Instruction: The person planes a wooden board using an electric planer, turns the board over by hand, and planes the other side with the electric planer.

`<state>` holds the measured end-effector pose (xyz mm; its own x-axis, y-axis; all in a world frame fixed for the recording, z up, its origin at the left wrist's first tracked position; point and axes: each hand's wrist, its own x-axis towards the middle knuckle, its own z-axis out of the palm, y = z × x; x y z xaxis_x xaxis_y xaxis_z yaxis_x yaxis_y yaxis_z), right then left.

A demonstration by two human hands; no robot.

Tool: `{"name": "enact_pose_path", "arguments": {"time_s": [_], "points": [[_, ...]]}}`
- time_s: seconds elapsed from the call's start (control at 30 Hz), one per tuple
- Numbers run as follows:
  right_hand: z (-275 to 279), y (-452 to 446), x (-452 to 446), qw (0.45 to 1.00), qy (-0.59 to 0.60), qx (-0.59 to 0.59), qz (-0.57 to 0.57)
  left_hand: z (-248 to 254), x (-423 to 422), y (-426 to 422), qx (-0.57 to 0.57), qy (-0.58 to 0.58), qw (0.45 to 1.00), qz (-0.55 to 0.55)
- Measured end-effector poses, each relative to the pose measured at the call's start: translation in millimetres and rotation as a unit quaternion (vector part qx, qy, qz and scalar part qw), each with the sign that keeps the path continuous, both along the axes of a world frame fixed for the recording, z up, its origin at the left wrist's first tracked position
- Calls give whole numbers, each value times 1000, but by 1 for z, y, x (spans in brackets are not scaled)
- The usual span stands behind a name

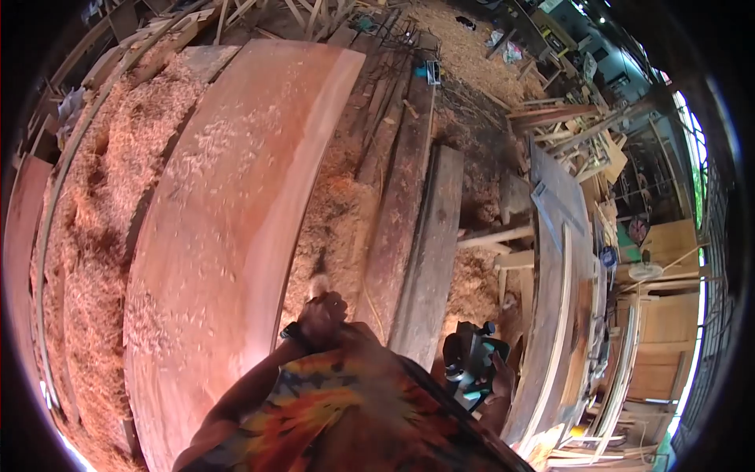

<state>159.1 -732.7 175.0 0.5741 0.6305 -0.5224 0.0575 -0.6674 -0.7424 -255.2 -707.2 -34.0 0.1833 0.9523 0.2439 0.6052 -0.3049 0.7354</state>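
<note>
My right hand grips the handle of a dark and teal electric hand planer, held low at my right side. In front of my shirt is my left hand, its fingers curled closed; whether anything is inside them is hidden. A small pale shape shows just beyond its knuckles, too unclear to name. Close to the left hand, on its left, lies a broad reddish wooden slab with curled shavings scattered over its surface.
Thick shavings cover the ground left of the slab. Long dark planks run forward on the right. Farther right stand a workbench with boards and a pile of offcuts. A small teal object rests at a plank's far end.
</note>
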Motion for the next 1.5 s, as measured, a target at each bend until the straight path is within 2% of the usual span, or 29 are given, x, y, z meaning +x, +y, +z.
{"name": "enact_pose_path", "arguments": {"time_s": [0.03,0.07,0.1,0.13,0.2,0.23,0.33,0.37,0.43,0.5,0.53,0.57,0.63,0.67,0.7,0.77,0.83,0.9,0.93,1.0,1.1,1.2,1.27,1.3,1.37,1.4,1.47,1.5], "points": [[6,23,-7,1000,10,16,-5,-10,0,30,41,-12,999,29],[9,36,-12,999,19,25,-18,-21,-1,43,48,23,998,16],[10,54,-21,998,-16,58,-4,5,-8,62,56,57,997,2],[5,69,-16,997,-1,82,4,32,-15,82,65,90,994,-12],[-8,112,3,990,30,138,30,46,-30,128,-142,120,972,-146],[5,141,-10,988,42,149,21,62,-41,152,-221,177,934,-220],[38,226,-49,983,55,173,-19,76,-49,201,-394,265,834,-280],[42,254,-49,981,70,179,22,81,-53,218,-399,259,836,-274],[47,318,-67,974,98,199,33,86,-61,252,-413,242,839,-259],[52,391,-77,971,120,189,88,96,-77,299,-377,185,892,-170],[43,430,-77,961,175,189,103,80,-89,320,-250,82,961,-87],[29,474,-79,948,232,185,118,102,-100,351,-176,40,984,2],[9,563,-108,924,333,145,119,111,-133,416,-64,42,992,97],[-18,613,-114,924,342,113,130,125,-148,453,-23,111,987,114],[-55,663,-120,922,353,79,142,109,-172,486,21,181,973,144],[-124,745,-141,918,356,21,173,114,-202,552,-117,259,922,264],[-189,805,-161,916,347,-20,199,124,-230,616,-221,291,885,288],[-257,848,-175,915,346,-77,193,135,-237,665,-421,302,795,315],[-281,859,-179,914,341,-108,193,135,-241,681,-473,281,770,323],[-341,879,-177,912,341,-143,180,133,-235,701,-485,245,789,287],[-415,892,-164,880,389,-206,178,138,-221,719,-473,134,820,294],[-464,891,-165,884,364,-232,179,147,-225,722,-592,77,733,327],[-494,890,-168,888,330,-258,189,164,-210,753,-669,255,585,383],[-506,889,-171,884,316,-281,200,167,-208,758,-659,208,620,370],[-525,887,-177,874,288,-321,225,169,-205,760,-659,216,621,366],[-535,885,-179,867,275,-339,239,171,-205,758,-669,267,587,370],[-554,885,-187,853,254,-370,268,196,-232,770,-730,-95,565,373],[-558,884,-193,848,242,-378,282,193,-231,771,-724,-112,558,389]]}}
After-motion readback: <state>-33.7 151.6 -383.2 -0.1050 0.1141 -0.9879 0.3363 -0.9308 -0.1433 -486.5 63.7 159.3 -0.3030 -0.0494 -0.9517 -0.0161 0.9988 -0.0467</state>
